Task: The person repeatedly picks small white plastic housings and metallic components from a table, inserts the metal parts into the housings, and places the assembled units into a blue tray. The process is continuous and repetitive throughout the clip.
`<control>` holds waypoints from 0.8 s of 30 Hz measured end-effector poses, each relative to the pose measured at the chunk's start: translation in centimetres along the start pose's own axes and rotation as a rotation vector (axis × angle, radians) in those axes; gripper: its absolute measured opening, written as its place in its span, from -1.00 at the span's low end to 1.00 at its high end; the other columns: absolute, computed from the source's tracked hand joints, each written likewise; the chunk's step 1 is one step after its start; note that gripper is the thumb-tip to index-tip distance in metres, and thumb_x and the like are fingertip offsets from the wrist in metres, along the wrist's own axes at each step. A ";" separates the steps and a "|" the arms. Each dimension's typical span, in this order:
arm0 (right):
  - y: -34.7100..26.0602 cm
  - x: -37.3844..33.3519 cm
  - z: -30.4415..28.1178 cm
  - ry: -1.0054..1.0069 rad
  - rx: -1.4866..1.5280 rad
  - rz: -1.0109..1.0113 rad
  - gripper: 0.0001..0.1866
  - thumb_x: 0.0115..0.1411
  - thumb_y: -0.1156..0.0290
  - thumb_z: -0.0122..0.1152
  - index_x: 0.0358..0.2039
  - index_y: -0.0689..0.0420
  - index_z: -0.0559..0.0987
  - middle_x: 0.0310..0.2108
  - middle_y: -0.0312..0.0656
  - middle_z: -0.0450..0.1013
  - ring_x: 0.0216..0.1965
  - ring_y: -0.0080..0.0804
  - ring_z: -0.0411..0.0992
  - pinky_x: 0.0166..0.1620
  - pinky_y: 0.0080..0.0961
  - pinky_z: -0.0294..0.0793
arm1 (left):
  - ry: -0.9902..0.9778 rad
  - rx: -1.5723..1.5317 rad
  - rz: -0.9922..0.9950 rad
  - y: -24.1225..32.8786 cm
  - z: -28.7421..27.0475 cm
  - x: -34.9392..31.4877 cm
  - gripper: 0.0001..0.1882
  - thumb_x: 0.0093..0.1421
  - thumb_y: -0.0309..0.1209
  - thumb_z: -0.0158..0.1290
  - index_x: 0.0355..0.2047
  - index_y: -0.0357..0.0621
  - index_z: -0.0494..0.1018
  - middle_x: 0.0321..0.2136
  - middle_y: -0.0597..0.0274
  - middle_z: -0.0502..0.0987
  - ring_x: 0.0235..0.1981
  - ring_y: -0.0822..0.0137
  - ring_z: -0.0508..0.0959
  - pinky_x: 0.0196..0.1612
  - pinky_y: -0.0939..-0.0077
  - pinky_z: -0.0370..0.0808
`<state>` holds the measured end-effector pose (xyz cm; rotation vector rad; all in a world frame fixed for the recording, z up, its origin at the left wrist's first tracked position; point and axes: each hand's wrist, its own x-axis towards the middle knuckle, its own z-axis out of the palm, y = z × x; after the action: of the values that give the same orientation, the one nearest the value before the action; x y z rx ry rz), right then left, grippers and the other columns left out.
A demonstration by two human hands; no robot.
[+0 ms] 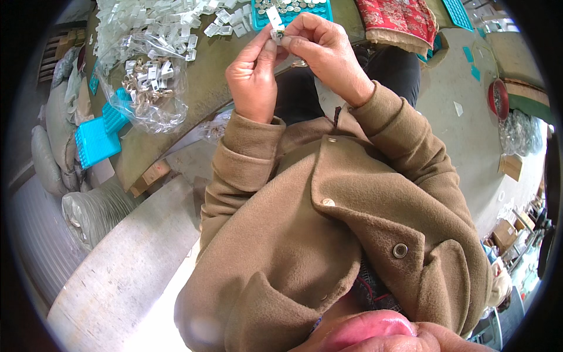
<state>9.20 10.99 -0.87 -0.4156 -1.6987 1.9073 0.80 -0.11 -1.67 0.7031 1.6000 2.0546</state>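
One small white tag (274, 16), top centre of frame | left hand (253, 79) and right hand (333, 54) together, both pinched on its lower end | blue tray (326, 13) just beyond; heap of white pieces (153, 22) upper left, on worktop (214, 66) | risk: so narrow a pinch could slip, perhaps losing the tag among similar pieces

The piece (274, 16) and the pile (158, 17) are coloured white. The tray (257, 22) is finished in turquoise. The cloth (396, 20) is patterned with pale flowers on red. The coat (281, 234) is coloured brown, the trousers (293, 94) black.
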 end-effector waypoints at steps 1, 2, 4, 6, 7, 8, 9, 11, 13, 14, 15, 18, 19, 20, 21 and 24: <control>-0.1 0.2 -0.2 -0.022 0.007 -0.016 -0.98 0.25 0.53 0.20 -0.33 0.19 0.55 -0.47 -0.42 0.41 -0.42 -0.74 0.32 -0.35 -0.74 0.33 | -0.009 0.044 0.017 0.1 0.0 0.0 -0.71 0.36 -0.57 0.02 0.07 -0.33 0.52 -0.20 0.16 0.64 -0.26 0.41 0.64 -0.13 0.49 0.66; -0.2 0.4 -0.4 -0.039 0.001 -0.007 -0.98 0.25 0.53 0.20 -0.34 0.19 0.55 -0.48 -0.42 0.41 -0.43 -0.74 0.32 -0.36 -0.74 0.33 | -0.017 0.089 0.034 0.1 -0.1 0.0 -0.71 0.37 -0.58 0.01 0.07 -0.34 0.52 -0.20 0.15 0.64 -0.25 0.40 0.64 -0.13 0.48 0.66; -0.4 0.5 -0.9 -0.073 -0.055 0.011 -0.96 0.22 0.53 0.20 -0.34 0.22 0.56 -0.48 -0.37 0.45 -0.42 -0.70 0.38 -0.35 -0.70 0.40 | -0.012 0.016 -0.022 0.2 -0.1 -0.1 -0.71 0.37 -0.59 -0.01 0.07 -0.35 0.52 -0.19 0.13 0.63 -0.26 0.39 0.64 -0.14 0.46 0.67; -0.7 0.6 -1.2 -0.109 -0.157 0.025 -0.91 0.16 0.54 0.21 -0.34 0.29 0.57 -0.47 -0.27 0.52 -0.42 -0.63 0.49 -0.33 -0.62 0.54 | 0.009 -0.016 -0.039 0.1 0.0 -0.2 -0.70 0.37 -0.60 -0.03 0.07 -0.36 0.51 -0.19 0.11 0.63 -0.26 0.38 0.64 -0.14 0.45 0.67; -0.8 0.5 -1.2 -0.112 -0.171 0.029 -0.94 0.19 0.53 0.21 -0.35 0.25 0.56 -0.47 -0.32 0.49 -0.42 -0.66 0.45 -0.35 -0.65 0.47 | 0.027 -0.012 -0.030 0.0 0.1 -0.3 -0.70 0.37 -0.61 -0.03 0.07 -0.36 0.51 -0.18 0.11 0.63 -0.26 0.38 0.64 -0.14 0.45 0.67; -0.8 0.4 -1.1 -0.115 -0.185 0.032 -0.96 0.21 0.52 0.21 -0.35 0.22 0.56 -0.47 -0.36 0.46 -0.42 -0.69 0.40 -0.36 -0.69 0.41 | 0.044 -0.009 -0.021 -0.1 0.2 -0.4 -0.70 0.36 -0.62 -0.04 0.07 -0.36 0.51 -0.18 0.10 0.63 -0.26 0.37 0.64 -0.14 0.44 0.67; -0.8 0.4 -1.1 -0.128 -0.203 0.022 -0.96 0.24 0.52 0.21 -0.36 0.19 0.56 -0.47 -0.40 0.43 -0.42 -0.72 0.35 -0.38 -0.72 0.34 | 0.045 -0.011 -0.017 -0.2 0.3 -0.4 -0.70 0.36 -0.61 -0.04 0.07 -0.37 0.51 -0.18 0.10 0.63 -0.26 0.38 0.64 -0.14 0.45 0.67; -0.6 0.3 -1.0 -0.104 -0.181 0.043 -0.97 0.24 0.52 0.21 -0.36 0.19 0.56 -0.47 -0.41 0.43 -0.43 -0.73 0.34 -0.38 -0.73 0.34 | 0.060 0.000 -0.036 -0.3 0.3 -0.5 -0.70 0.36 -0.61 -0.04 0.06 -0.39 0.51 -0.18 0.10 0.62 -0.26 0.38 0.64 -0.13 0.46 0.67; -0.3 0.4 -0.9 -0.076 -0.132 0.035 -0.96 0.21 0.53 0.22 -0.36 0.21 0.57 -0.48 -0.37 0.46 -0.43 -0.71 0.38 -0.37 -0.71 0.39 | 0.026 -0.009 -0.011 -0.2 0.2 -0.4 -0.70 0.35 -0.59 0.00 0.06 -0.40 0.51 -0.17 0.11 0.62 -0.25 0.39 0.64 -0.13 0.46 0.67; -0.1 0.5 -0.7 -0.055 -0.094 0.023 -0.95 0.19 0.53 0.22 -0.37 0.24 0.58 -0.49 -0.34 0.48 -0.43 -0.69 0.42 -0.36 -0.68 0.45 | 0.029 0.003 -0.028 -0.1 0.2 -0.3 -0.70 0.35 -0.58 0.01 0.05 -0.41 0.51 -0.16 0.11 0.62 -0.25 0.39 0.63 -0.13 0.47 0.67; -0.1 0.5 -0.8 -0.046 -0.066 0.021 -0.94 0.17 0.54 0.22 -0.38 0.26 0.60 -0.50 -0.31 0.51 -0.43 -0.66 0.46 -0.35 -0.66 0.50 | 0.003 -0.023 -0.039 0.1 0.1 -0.3 -0.71 0.34 -0.57 0.04 0.04 -0.41 0.52 -0.17 0.12 0.63 -0.26 0.40 0.64 -0.14 0.48 0.67; 0.0 0.4 -1.0 -0.044 -0.120 0.014 -0.93 0.17 0.53 0.24 -0.35 0.26 0.60 -0.51 -0.33 0.49 -0.45 -0.68 0.43 -0.37 -0.70 0.45 | -0.010 -0.022 -0.145 0.7 -0.4 -0.2 -0.72 0.32 -0.53 0.10 0.01 -0.40 0.54 -0.21 0.15 0.64 -0.29 0.43 0.64 -0.17 0.52 0.66; -0.1 0.4 -1.0 -0.085 -0.105 0.012 -0.93 0.17 0.53 0.24 -0.35 0.26 0.60 -0.51 -0.34 0.49 -0.46 -0.69 0.42 -0.37 -0.71 0.44 | -0.001 0.006 -0.192 0.9 -0.6 -0.2 -0.72 0.31 -0.52 0.12 0.00 -0.39 0.54 -0.23 0.16 0.65 -0.30 0.44 0.65 -0.18 0.53 0.66; -0.2 0.4 -1.0 -0.105 -0.112 0.020 -0.93 0.17 0.53 0.25 -0.34 0.26 0.60 -0.52 -0.35 0.48 -0.46 -0.70 0.40 -0.38 -0.71 0.42 | 0.003 0.014 -0.229 1.1 -0.7 -0.1 -0.72 0.30 -0.51 0.14 0.00 -0.38 0.55 -0.25 0.18 0.65 -0.31 0.45 0.65 -0.18 0.54 0.66; -0.3 0.3 -1.0 -0.125 -0.136 0.044 -0.92 0.16 0.53 0.26 -0.33 0.26 0.60 -0.52 -0.36 0.47 -0.47 -0.70 0.39 -0.38 -0.72 0.41 | 0.024 0.013 -0.250 1.2 -0.9 0.0 -0.74 0.29 -0.46 0.16 -0.05 -0.34 0.58 -0.31 0.19 0.66 -0.34 0.46 0.66 -0.26 0.60 0.64; -0.6 0.1 -1.1 -0.199 -0.018 0.110 -0.91 0.26 0.55 0.17 -0.21 0.17 0.52 -0.47 -0.40 0.42 -0.47 -0.70 0.34 -0.32 -0.69 0.41 | 0.093 -0.035 -0.350 1.6 -1.5 0.2 -0.75 0.29 -0.40 0.17 -0.10 -0.30 0.60 -0.32 0.19 0.67 -0.36 0.46 0.67 -0.33 0.65 0.59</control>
<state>9.85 11.98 -0.47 -0.3414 -1.8553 2.0726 -0.39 -1.49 -0.36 0.2920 1.6020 1.8736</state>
